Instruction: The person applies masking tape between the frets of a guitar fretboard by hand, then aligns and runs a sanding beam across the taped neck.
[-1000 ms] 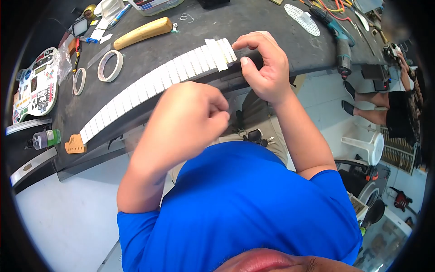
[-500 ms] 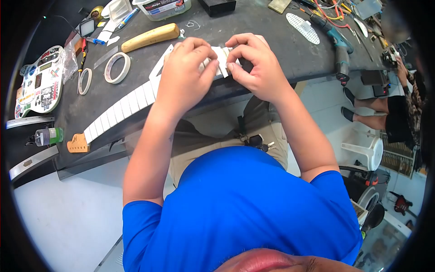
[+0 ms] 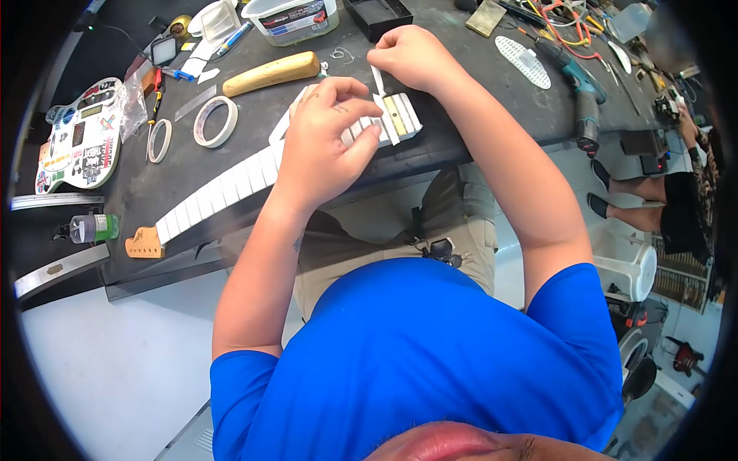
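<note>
A guitar neck (image 3: 223, 190) lies along the front of the dark bench, its fretboard covered with strips of white tape and its wooden headstock (image 3: 144, 244) at the left. My left hand (image 3: 327, 142) rests over the neck near its wide end, thumb and index finger apart, the other fingers curled. Above that end, my right hand (image 3: 415, 60) is closed, pinching a strip of masking tape (image 3: 377, 81) whose lower part runs down to the neck. A bare yellowish patch of fretboard (image 3: 400, 115) shows between tape strips. My left palm hides part of the neck.
Left of my hands are a tape roll (image 3: 215, 123), a thinner roll (image 3: 159, 141) and a wooden block (image 3: 271, 73). A plastic tub (image 3: 292, 23) and a black tray (image 3: 377, 17) stand behind. A cordless drill (image 3: 582, 96) lies right; another person (image 3: 680, 184) stands beyond.
My right hand has moved up and away from the neck with the tape strip, uncovering the neck's wide end. My left hand stays over the neck. The view has shifted slightly.
</note>
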Tool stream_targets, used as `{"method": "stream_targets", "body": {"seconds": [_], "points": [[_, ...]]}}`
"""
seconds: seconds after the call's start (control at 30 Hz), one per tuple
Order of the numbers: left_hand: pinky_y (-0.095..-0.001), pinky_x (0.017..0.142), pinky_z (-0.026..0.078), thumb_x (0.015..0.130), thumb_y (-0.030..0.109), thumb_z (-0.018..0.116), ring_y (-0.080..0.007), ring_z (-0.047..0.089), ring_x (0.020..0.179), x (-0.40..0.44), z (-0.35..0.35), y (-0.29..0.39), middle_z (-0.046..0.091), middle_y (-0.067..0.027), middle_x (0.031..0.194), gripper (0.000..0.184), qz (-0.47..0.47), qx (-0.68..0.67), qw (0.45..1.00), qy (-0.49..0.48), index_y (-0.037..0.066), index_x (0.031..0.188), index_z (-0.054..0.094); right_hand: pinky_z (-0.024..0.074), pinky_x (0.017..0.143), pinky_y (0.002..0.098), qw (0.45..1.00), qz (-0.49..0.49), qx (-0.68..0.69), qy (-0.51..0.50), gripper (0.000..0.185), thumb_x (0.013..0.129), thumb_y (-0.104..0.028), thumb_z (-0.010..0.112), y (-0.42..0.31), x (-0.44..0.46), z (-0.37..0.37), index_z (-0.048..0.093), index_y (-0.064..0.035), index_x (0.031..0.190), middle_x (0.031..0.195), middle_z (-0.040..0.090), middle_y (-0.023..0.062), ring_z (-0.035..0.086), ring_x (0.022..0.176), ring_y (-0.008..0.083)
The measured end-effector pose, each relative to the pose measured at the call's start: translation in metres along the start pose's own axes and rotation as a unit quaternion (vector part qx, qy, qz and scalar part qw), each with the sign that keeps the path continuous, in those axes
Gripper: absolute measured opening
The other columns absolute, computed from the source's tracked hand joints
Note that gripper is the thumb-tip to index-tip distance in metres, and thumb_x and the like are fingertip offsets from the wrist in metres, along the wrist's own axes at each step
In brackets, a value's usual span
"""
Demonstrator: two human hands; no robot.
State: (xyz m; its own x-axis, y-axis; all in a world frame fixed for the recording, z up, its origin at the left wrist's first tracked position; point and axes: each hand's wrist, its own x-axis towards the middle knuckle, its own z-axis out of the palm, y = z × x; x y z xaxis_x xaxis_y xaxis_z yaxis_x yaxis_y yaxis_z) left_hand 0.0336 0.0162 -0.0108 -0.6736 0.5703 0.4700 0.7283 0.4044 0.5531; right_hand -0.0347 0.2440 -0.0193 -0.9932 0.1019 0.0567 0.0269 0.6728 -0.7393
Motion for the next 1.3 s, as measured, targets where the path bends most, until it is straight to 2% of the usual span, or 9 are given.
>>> {"method": "stream_targets", "body": {"seconds": [0.13,0.17,0.27,0.37,0.47,0.77,0.97,1.07,1.3], "points": [[-0.0455,0.108,0.044,0.094,0.024,0.079,-0.0295,0.064,0.12,-0.001,0.007,0.002,0.072,-0.0089,0.136,0.029,0.013,0.071,0.997,-0.016,0.01,0.119,0.085,0.0536,0.069,0.0347,0.985,0.031,0.103,0.137,0.027,0.094,-0.029,0.074,0.013,0.004,0.009,0.078,-0.0024,0.098,0.078,0.073,0.0047,0.065,0.072,0.0136],[-0.0465,0.109,0.045,0.095,0.026,0.078,-0.0311,0.064,0.122,0.0,0.009,0.003,0.071,-0.0101,0.138,0.029,0.005,0.086,0.996,-0.015,0.01,0.119,0.085,0.0534,0.069,0.0335,0.978,-0.009,0.13,0.161,0.026,0.094,-0.029,0.075,0.023,0.005,0.011,0.077,-0.0026,0.095,0.077,0.072,0.0028,0.065,0.071,0.0124],[-0.0488,0.111,0.046,0.097,0.031,0.077,-0.0345,0.063,0.126,0.004,0.013,0.005,0.07,-0.0125,0.142,0.032,-0.023,0.109,0.994,-0.015,0.009,0.119,0.084,0.0532,0.071,0.0313,0.976,-0.039,0.154,0.146,0.02,0.098,-0.022,0.075,0.032,-0.005,0.004,0.076,-0.0027,0.1,0.083,0.072,0.0009,0.066,0.077,0.0111],[-0.0496,0.112,0.046,0.098,0.034,0.076,-0.0353,0.063,0.127,0.009,0.012,0.001,0.069,-0.0123,0.146,0.036,-0.055,0.074,0.995,-0.036,0.009,0.123,0.083,0.0552,0.066,0.0323,0.967,-0.082,0.182,0.155,0.017,0.098,-0.015,0.07,0.025,-0.009,0.003,0.072,-0.0024,0.087,0.078,0.074,0.0075,0.067,0.07,0.0134],[-0.0482,0.117,0.044,0.099,0.031,0.076,-0.0348,0.06,0.134,0.013,0.008,0.003,0.066,-0.0144,0.151,0.037,-0.086,0.025,0.994,-0.061,0.008,0.127,0.081,0.057,0.069,0.0338,0.963,-0.072,0.218,0.144,0.018,0.096,-0.014,0.07,0.013,-0.014,-0.001,0.071,-0.0003,0.083,0.077,0.075,0.0104,0.071,0.072,0.0158],[-0.0489,0.126,0.039,0.091,0.039,0.08,-0.0396,0.049,0.152,0.023,-0.003,-0.004,0.056,-0.0187,0.164,0.061,-0.099,0.04,0.98,-0.166,0.0,0.138,0.073,0.0572,0.068,0.0337,0.953,-0.085,0.255,0.139,0.016,0.095,-0.012,0.071,0.02,-0.012,0.001,0.071,0.0008,0.086,0.078,0.076,0.0105,0.073,0.072,0.0164],[-0.0487,0.128,0.037,0.087,0.037,0.085,-0.0395,0.047,0.154,0.029,-0.006,-0.006,0.053,-0.0199,0.166,0.068,-0.118,0.037,0.972,-0.2,-0.001,0.141,0.071,0.0572,0.068,0.0342,0.956,-0.092,0.232,0.153,0.017,0.095,-0.013,0.071,0.021,-0.01,0.002,0.071,0.0009,0.086,0.077,0.076,0.0108,0.072,0.072,0.0166],[-0.0498,0.125,0.041,0.081,0.043,0.088,-0.0431,0.05,0.151,0.029,-0.003,0.003,0.055,-0.0252,0.163,0.073,-0.116,0.074,0.973,-0.188,-0.002,0.137,0.075,0.0573,0.068,0.0346,0.953,-0.082,0.256,0.142,0.017,0.095,-0.014,0.072,0.022,-0.01,0.002,0.071,0.001,0.086,0.078,0.076,0.0111,0.073,0.072,0.0171],[-0.0514,0.123,0.042,0.072,0.042,0.093,-0.0435,0.05,0.15,0.027,-0.002,-0.002,0.056,-0.0251,0.162,0.079,-0.087,0.076,0.978,-0.175,-0.002,0.135,0.075,0.0569,0.068,0.0343,0.959,-0.076,0.234,0.142,0.017,0.094,-0.014,0.072,0.019,-0.01,0.001,0.071,0.0006,0.085,0.077,0.075,0.0106,0.072,0.072,0.017]]}}
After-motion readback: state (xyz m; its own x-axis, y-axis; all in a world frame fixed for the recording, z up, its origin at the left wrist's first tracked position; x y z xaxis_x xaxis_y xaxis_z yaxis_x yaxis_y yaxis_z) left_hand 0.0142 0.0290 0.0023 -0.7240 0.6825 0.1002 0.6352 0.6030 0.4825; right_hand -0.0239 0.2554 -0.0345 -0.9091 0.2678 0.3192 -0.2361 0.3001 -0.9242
